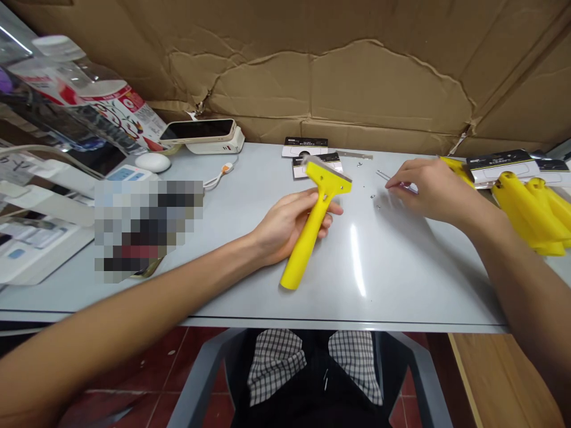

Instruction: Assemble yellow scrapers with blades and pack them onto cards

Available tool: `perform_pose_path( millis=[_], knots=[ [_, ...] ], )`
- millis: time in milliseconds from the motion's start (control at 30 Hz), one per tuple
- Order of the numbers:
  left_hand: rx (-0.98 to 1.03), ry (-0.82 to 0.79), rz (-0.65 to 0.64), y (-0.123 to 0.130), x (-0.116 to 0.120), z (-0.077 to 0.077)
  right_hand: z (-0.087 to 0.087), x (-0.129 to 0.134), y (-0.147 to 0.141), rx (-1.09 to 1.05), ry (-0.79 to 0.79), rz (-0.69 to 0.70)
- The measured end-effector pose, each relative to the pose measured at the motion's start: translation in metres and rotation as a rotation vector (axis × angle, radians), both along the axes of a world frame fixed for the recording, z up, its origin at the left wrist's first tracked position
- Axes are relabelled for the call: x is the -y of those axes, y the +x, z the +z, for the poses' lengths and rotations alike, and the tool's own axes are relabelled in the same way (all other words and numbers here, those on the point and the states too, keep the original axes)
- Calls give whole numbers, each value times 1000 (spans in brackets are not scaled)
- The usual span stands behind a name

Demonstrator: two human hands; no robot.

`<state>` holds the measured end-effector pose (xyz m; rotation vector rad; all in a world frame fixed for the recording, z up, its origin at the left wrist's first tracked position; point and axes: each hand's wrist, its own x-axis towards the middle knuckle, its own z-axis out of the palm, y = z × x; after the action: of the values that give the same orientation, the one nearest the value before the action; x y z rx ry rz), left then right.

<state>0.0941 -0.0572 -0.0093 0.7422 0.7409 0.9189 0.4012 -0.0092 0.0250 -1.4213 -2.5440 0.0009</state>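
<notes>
My left hand (289,229) grips a yellow plastic scraper (307,244) around its handle, with the handle's end pointing toward me. A flat metal blade (328,164) sits at the scraper's wide head. My right hand (432,190) hovers over the grey table (401,285), pinching a slim metal tool (384,176) in its fingertips. Several tiny metal screws (372,196) lie on the table just left of those fingers. Two black-and-white printed cards (304,146) lie beyond the scraper head.
Yellow scraper handles (526,211) and printed cards are heaped at the right end of the table. At the back left are a phone (197,131) on a white power bank, a white mouse (151,161) and packaging. Corrugated cardboard (339,77) lines the wall behind.
</notes>
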Motion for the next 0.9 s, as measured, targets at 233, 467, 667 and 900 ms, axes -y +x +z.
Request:
perform_pose_path(
  millis=[233, 467, 667, 900],
  knots=[
    [30, 43, 44, -1, -1, -3, -6, 4, -11, -5, -128, 95],
    [-74, 160, 98, 2, 2, -4, -15, 1, -10, -11, -174, 166],
    [-115, 130, 44, -1, 1, -5, -16, 1, -10, 5, -185, 151],
    [-152, 120, 49, 1, 4, 2, -14, 3, -12, 0, -200, 107]
  ],
)
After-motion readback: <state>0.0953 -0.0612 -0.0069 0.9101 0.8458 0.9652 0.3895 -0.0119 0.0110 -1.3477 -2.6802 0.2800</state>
